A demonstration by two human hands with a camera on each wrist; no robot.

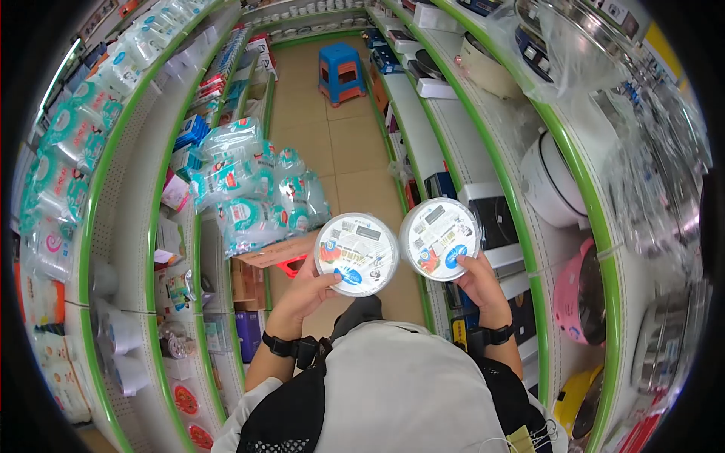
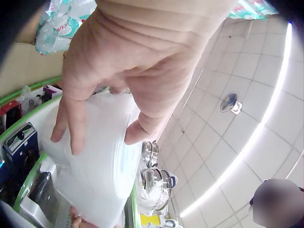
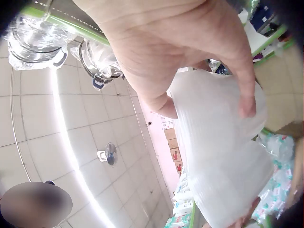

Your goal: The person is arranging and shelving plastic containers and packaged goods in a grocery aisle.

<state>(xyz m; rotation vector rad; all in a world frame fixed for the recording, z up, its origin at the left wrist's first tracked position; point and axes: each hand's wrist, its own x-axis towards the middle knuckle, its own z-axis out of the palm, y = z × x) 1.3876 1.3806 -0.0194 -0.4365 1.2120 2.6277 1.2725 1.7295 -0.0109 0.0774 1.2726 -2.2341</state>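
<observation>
In the head view two wrapped packs of white disposable bowls are held up side by side, printed labels facing up. My left hand (image 1: 306,291) grips the left pack (image 1: 357,253), thumb over its rim; the left wrist view shows fingers spread along the side of the white stack (image 2: 102,137). On the right, my right hand (image 1: 482,287) holds the other pack (image 1: 440,238), its thumb on the label's edge near a blue logo. The right wrist view has fingers and thumb around that white stack (image 3: 218,128). The two packs stand close together at their rims.
Shelves with green edges line both sides of a tiled aisle (image 1: 366,192). Bagged teal-printed packs (image 1: 249,189) sit on a cardboard box (image 1: 279,251) at left. A blue and red stool (image 1: 341,72) stands ahead. Cookers, including a pink one (image 1: 580,294), fill the right shelves.
</observation>
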